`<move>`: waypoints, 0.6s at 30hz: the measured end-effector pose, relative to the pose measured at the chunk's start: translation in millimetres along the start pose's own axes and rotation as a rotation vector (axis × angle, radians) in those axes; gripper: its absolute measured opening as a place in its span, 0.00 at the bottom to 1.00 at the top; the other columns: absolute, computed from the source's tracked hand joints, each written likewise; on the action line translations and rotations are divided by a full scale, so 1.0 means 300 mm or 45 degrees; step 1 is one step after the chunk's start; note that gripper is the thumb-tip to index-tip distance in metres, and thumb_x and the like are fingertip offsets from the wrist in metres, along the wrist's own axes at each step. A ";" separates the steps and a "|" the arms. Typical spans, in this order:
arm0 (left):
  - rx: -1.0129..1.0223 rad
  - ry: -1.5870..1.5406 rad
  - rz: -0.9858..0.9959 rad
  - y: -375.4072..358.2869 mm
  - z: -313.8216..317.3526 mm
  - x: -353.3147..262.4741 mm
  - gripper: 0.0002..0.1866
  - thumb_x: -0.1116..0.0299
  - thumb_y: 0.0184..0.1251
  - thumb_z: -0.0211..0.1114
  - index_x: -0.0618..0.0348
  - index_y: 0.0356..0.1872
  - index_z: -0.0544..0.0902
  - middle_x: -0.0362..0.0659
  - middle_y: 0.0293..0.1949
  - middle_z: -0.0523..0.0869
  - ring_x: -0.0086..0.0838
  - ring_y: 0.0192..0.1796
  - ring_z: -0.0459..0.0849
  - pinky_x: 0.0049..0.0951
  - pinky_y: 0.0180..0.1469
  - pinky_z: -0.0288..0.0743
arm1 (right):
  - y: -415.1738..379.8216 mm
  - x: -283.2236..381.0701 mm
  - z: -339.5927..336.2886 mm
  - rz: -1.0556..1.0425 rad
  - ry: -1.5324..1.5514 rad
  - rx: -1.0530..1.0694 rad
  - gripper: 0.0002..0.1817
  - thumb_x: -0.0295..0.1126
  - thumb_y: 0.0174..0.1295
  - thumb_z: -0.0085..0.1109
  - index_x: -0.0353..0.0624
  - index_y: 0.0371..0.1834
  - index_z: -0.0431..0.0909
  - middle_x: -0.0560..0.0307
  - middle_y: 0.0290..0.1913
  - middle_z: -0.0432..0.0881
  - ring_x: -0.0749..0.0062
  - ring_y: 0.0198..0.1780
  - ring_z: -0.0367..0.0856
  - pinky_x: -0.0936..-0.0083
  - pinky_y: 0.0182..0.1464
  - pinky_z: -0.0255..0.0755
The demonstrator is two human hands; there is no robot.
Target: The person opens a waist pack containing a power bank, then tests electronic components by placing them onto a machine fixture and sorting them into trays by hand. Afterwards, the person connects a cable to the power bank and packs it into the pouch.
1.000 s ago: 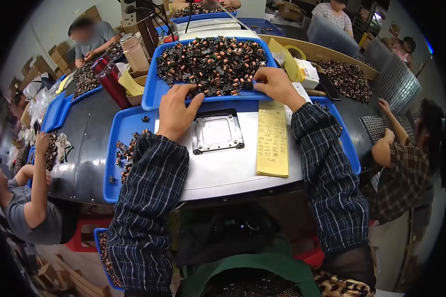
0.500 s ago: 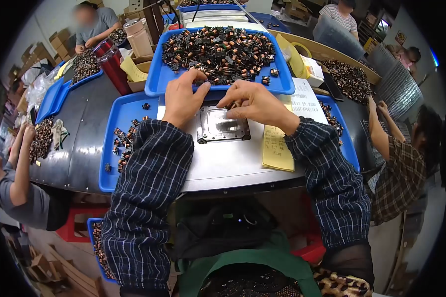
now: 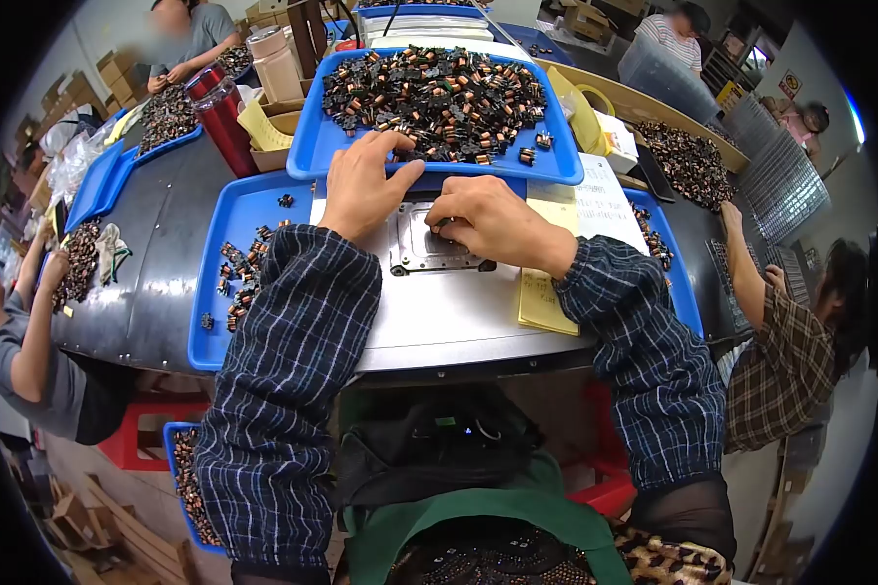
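My left hand (image 3: 366, 183) reaches to the front edge of a blue tray (image 3: 307, 166) heaped with small black parts with copper-coloured windings (image 3: 434, 102). Its thumb and fingers are apart, with the fingertips by the front of the heap; nothing shows between them. My right hand (image 3: 493, 219) is closed in a pinch over a flat metal fixture plate (image 3: 415, 255). A small dark coil part (image 3: 443, 224) shows at its fingertips, mostly hidden by the fingers. Under the plate lies a pale metal work surface (image 3: 439, 322).
Blue trays with more coil parts flank the work surface, a left tray (image 3: 205, 292) and a right tray (image 3: 691, 302). A yellow notepad (image 3: 546, 310) lies by my right wrist. A red flask (image 3: 226, 127) stands at the left. Several people sit around at work.
My right hand has moved slightly down and left, bringing the coil part lower over the fixture plate. My left hand has stayed at the tray's front edge, its thumb shifting slightly right.
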State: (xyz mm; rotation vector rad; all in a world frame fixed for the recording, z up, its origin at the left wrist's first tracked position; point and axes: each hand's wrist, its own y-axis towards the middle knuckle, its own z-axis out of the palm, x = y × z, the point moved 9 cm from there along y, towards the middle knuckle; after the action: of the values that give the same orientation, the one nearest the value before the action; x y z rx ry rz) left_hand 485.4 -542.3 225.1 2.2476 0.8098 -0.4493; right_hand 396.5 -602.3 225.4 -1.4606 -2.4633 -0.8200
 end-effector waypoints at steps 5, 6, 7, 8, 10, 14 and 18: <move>-0.052 -0.020 0.052 -0.005 0.006 0.012 0.17 0.60 0.49 0.65 0.57 0.38 0.79 0.46 0.37 0.79 0.36 0.37 0.78 0.31 0.39 0.69 | 0.013 -0.012 0.025 0.045 0.024 0.058 0.07 0.23 0.45 0.58 0.38 0.30 0.79 0.52 0.28 0.75 0.59 0.33 0.75 0.68 0.37 0.68; -0.057 -0.019 0.043 -0.003 0.008 0.016 0.17 0.57 0.48 0.64 0.55 0.37 0.79 0.43 0.36 0.78 0.36 0.37 0.77 0.33 0.40 0.65 | 0.010 -0.006 0.025 0.024 0.003 0.030 0.07 0.23 0.45 0.58 0.38 0.29 0.79 0.52 0.27 0.75 0.58 0.33 0.75 0.68 0.37 0.68; -0.056 -0.024 0.055 -0.001 0.010 0.014 0.17 0.57 0.48 0.64 0.55 0.37 0.79 0.43 0.36 0.78 0.36 0.37 0.77 0.33 0.40 0.65 | 0.008 -0.003 0.019 0.005 -0.022 0.000 0.07 0.23 0.45 0.58 0.38 0.29 0.79 0.51 0.27 0.75 0.57 0.32 0.75 0.68 0.37 0.68; -0.058 0.017 0.049 -0.001 0.007 0.010 0.18 0.56 0.48 0.65 0.55 0.37 0.79 0.44 0.37 0.78 0.37 0.37 0.77 0.33 0.40 0.66 | 0.009 -0.005 0.015 -0.012 -0.067 0.004 0.05 0.23 0.46 0.58 0.38 0.28 0.79 0.54 0.27 0.76 0.63 0.32 0.77 0.70 0.36 0.69; -0.101 0.043 0.054 -0.003 -0.003 -0.001 0.18 0.56 0.49 0.65 0.57 0.38 0.79 0.45 0.39 0.77 0.38 0.37 0.77 0.34 0.39 0.68 | 0.014 -0.057 -0.047 0.052 0.080 -0.053 0.06 0.23 0.47 0.57 0.38 0.30 0.79 0.56 0.28 0.76 0.67 0.33 0.77 0.72 0.34 0.70; -0.093 0.099 -0.035 -0.004 -0.007 0.012 0.16 0.58 0.52 0.63 0.58 0.37 0.79 0.45 0.39 0.78 0.37 0.37 0.78 0.33 0.40 0.70 | -0.052 -0.286 -0.224 0.568 1.242 -0.486 0.10 0.27 0.52 0.56 0.36 0.37 0.76 0.58 0.29 0.76 0.76 0.33 0.76 0.81 0.30 0.71; -0.051 -0.050 -0.080 -0.002 -0.008 0.022 0.16 0.59 0.52 0.62 0.59 0.38 0.78 0.45 0.38 0.79 0.36 0.37 0.78 0.32 0.39 0.70 | -0.128 -0.467 -0.271 0.733 1.028 -0.651 0.10 0.30 0.52 0.57 0.36 0.35 0.78 0.59 0.25 0.76 0.77 0.28 0.75 0.82 0.29 0.70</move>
State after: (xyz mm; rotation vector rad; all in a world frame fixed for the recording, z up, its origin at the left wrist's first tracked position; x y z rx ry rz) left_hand 490.1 -537.4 223.1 2.1749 0.8638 -0.5016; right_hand 424.3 -766.5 222.7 -1.4423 -1.2173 -1.5552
